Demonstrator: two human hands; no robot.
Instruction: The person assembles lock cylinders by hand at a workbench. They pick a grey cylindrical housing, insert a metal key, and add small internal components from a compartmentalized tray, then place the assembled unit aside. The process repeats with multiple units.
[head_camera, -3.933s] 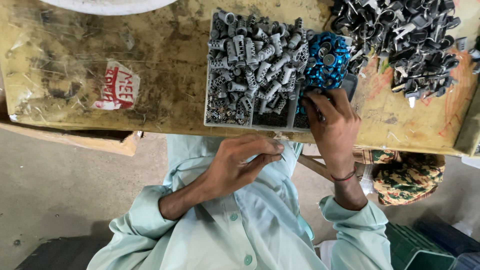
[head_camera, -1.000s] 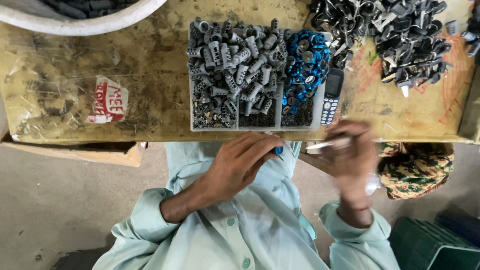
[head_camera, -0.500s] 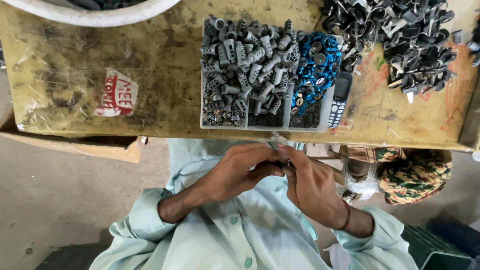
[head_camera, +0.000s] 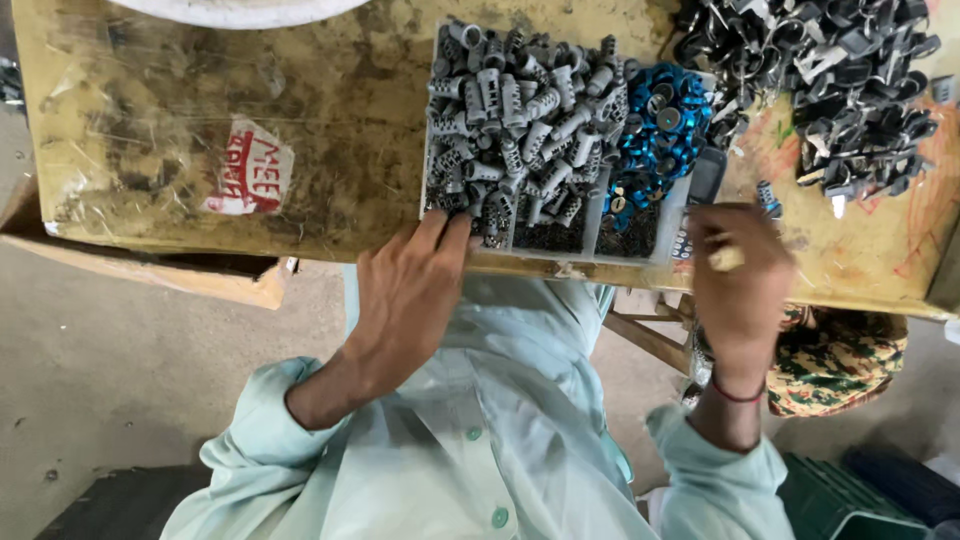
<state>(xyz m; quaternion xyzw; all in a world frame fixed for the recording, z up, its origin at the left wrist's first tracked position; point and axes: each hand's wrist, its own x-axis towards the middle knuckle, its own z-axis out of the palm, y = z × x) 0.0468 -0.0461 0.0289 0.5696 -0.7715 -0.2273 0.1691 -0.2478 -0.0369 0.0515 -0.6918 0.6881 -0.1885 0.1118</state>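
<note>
The left hand (head_camera: 410, 290) lies back-up at the near edge of the worktable (head_camera: 330, 130), its fingers stretched forward and close together, the tips dipping into the near left corner of a divided tray (head_camera: 560, 252). Whether those fingertips pinch anything cannot be told, since they are buried among the grey ribbed plastic sleeves (head_camera: 525, 125) that fill the tray's large left compartment in a loose heap. The right hand (head_camera: 740, 275) hovers at the tray's right end, fingers curled loosely inward; a small pale piece (head_camera: 727, 258) shows against its knuckles, but the grip on it is too blurred to judge. A red thread band (head_camera: 735, 393) circles that wrist. Just beyond the right hand's fingers a dark keypad phone (head_camera: 700, 185) rests against the tray's right side. The tray's narrower right compartment holds shiny blue metal rings (head_camera: 660, 130), piled toward its far end. Farther right on the table, well apart from the tray, sprawls a heap of black and grey clip-like parts (head_camera: 850, 80). To the left of the tray a red and white sticker (head_camera: 250, 175) lies under the table's scuffed clear covering. A white bowl rim (head_camera: 240, 10) cuts the top edge. Below, the person wears a pale green buttoned shirt (head_camera: 480, 430).
</note>
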